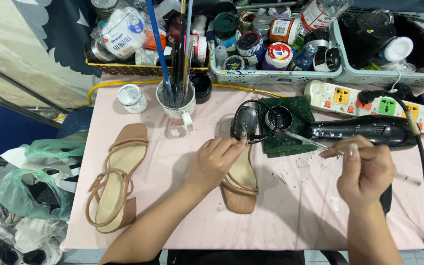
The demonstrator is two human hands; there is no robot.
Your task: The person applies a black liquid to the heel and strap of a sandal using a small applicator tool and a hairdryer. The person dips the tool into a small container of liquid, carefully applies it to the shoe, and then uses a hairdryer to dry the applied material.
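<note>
My left hand (215,161) rests on a tan strappy sandal (241,189) at the table's middle, fingers holding it near its black-painted heel part (245,122). My right hand (364,169) grips a thin paintbrush (303,140), whose tip points left toward the sandal's black heel area and a small open jar of black paint (278,118). The jar stands on a dark green cloth (290,132). A second tan sandal (116,179) lies at the left of the pink table (172,216), untouched.
A black hair dryer (369,131) lies right of the cloth, its cord running down the right side. A white power strip (374,104), a white mug of brushes (175,100), a small white jar (132,97) and baskets of paint pots (271,49) line the back. Plastic bags (30,186) sit left.
</note>
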